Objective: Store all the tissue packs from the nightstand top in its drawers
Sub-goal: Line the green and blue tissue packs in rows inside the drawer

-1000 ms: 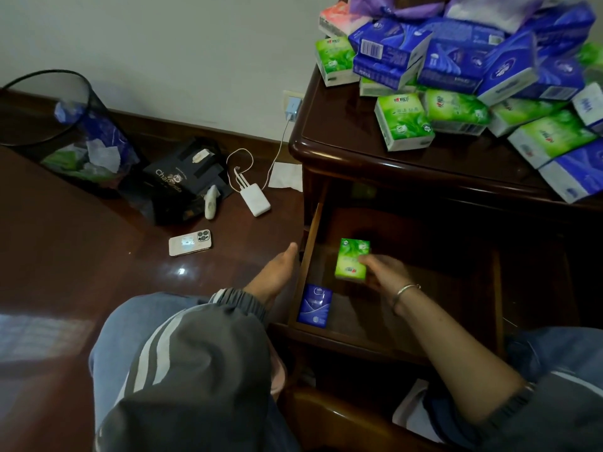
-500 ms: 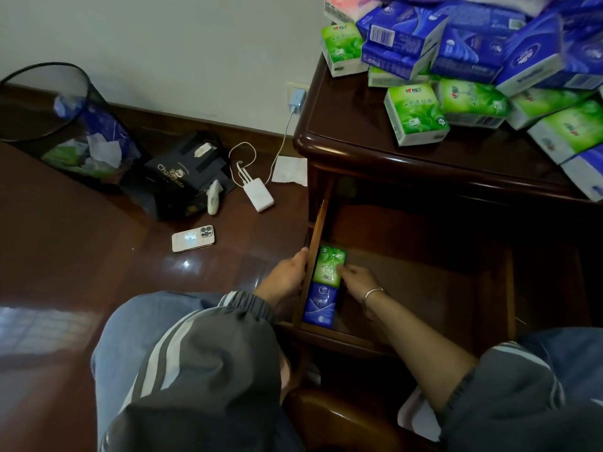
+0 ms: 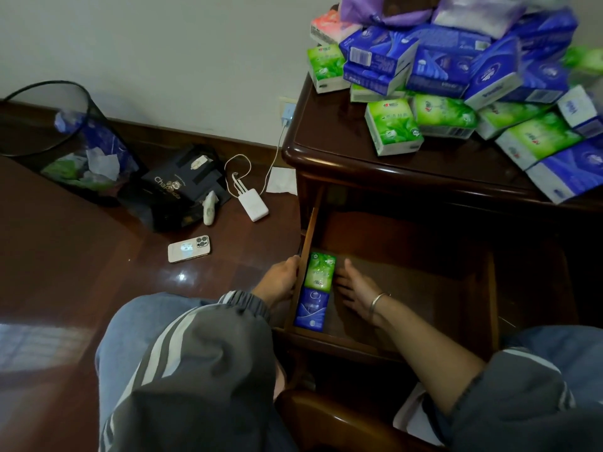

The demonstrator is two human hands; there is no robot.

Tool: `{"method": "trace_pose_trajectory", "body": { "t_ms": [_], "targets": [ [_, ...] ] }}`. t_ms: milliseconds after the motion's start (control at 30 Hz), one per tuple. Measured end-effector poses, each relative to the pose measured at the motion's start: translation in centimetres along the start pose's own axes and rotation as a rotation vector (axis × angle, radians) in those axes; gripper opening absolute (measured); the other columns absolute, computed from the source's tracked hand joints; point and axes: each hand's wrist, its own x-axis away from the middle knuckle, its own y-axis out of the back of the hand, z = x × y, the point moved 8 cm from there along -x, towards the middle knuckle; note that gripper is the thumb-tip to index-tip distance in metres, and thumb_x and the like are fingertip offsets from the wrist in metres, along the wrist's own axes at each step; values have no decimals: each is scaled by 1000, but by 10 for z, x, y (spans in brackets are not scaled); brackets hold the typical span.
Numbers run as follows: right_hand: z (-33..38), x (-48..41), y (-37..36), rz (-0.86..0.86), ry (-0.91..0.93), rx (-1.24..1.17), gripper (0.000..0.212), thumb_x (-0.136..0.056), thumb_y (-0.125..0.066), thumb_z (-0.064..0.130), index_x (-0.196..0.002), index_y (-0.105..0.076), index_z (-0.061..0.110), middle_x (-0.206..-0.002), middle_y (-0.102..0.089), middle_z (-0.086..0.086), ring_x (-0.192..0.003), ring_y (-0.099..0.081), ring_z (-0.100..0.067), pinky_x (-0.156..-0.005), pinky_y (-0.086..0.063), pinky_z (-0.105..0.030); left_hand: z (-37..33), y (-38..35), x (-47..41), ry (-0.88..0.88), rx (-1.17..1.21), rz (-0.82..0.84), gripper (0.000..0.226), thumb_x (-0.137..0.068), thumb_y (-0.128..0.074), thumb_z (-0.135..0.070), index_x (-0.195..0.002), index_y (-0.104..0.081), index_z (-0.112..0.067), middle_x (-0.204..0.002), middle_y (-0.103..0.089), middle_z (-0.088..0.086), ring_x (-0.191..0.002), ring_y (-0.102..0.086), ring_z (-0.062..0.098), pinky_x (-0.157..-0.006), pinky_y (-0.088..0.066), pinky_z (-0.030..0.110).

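The dark wooden nightstand (image 3: 342, 151) carries a heap of green and blue tissue packs (image 3: 456, 79) on its top. Its upper drawer (image 3: 408, 288) is pulled out. Against the drawer's left wall lie a green pack (image 3: 320, 269) and, nearer me, a blue pack (image 3: 311, 308). My right hand (image 3: 354, 288) is inside the drawer just right of these two, fingers relaxed and holding nothing. My left hand (image 3: 280, 280) grips the outside of the drawer's left wall.
On the floor to the left lie a phone (image 3: 189, 248), a white power bank (image 3: 253, 206) with its cable up to a wall charger, a black bag (image 3: 179, 187) and a mesh waste bin (image 3: 65, 141). A white sheet (image 3: 414, 415) shows below the drawer.
My right hand carried the green pack to the drawer's left wall, set it behind the blue pack and let go. My left hand moved forward onto the drawer's side.
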Motion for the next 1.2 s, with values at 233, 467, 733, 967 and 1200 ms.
{"method": "trace_pose_trajectory", "body": {
  "t_ms": [233, 467, 733, 967, 1200],
  "targets": [
    [62, 94, 31, -103, 380, 442, 27, -94, -53, 22, -119, -61, 13, -107, -64, -2, -89, -57, -10, -66, -41, -5, -56, 26, 21, -355, -199, -433, 26, -97, -43, -23, -97, -64, -8, -108, -65, 14, -99, -57, 29, -79, -40, 33],
    [164, 248, 138, -769, 1136, 627, 19, -83, -59, 2, -97, -68, 9, -98, -68, -7, -93, -61, -20, -86, -42, -22, -150, 35, 109, -891, -23, -824, 18, -87, -47, -5, -96, -61, -12, -98, -61, 8, -92, -56, 20, -79, -39, 24],
    [198, 239, 216, -1044, 913, 1103, 59, -82, -64, 45, -133, -50, 18, -140, -47, -6, -129, -43, -26, -99, -35, -40, -239, -76, 160, -1322, -610, -665, 23, -82, -52, -8, -101, -64, -2, -101, -58, 16, -95, -56, 32, -85, -44, 40],
    [192, 233, 217, -1043, 1077, 1145, 55, -66, -83, 27, -112, -65, 4, -114, -64, -17, -105, -60, -37, -87, -50, -45, -268, -172, 157, -1481, -955, -465, 23, -89, -53, -12, -108, -65, -5, -106, -60, 12, -95, -56, 31, -82, -45, 43],
    [170, 262, 247, -1112, 1246, 895, 40, -79, -67, 19, -115, -64, 3, -116, -67, -14, -110, -62, -32, -96, -43, -45, -272, -248, 122, -1355, -1290, -462, 45, -96, -39, -38, -137, -47, -19, -149, -38, 2, -133, -35, 23, -102, -29, 39]
  ]
}}
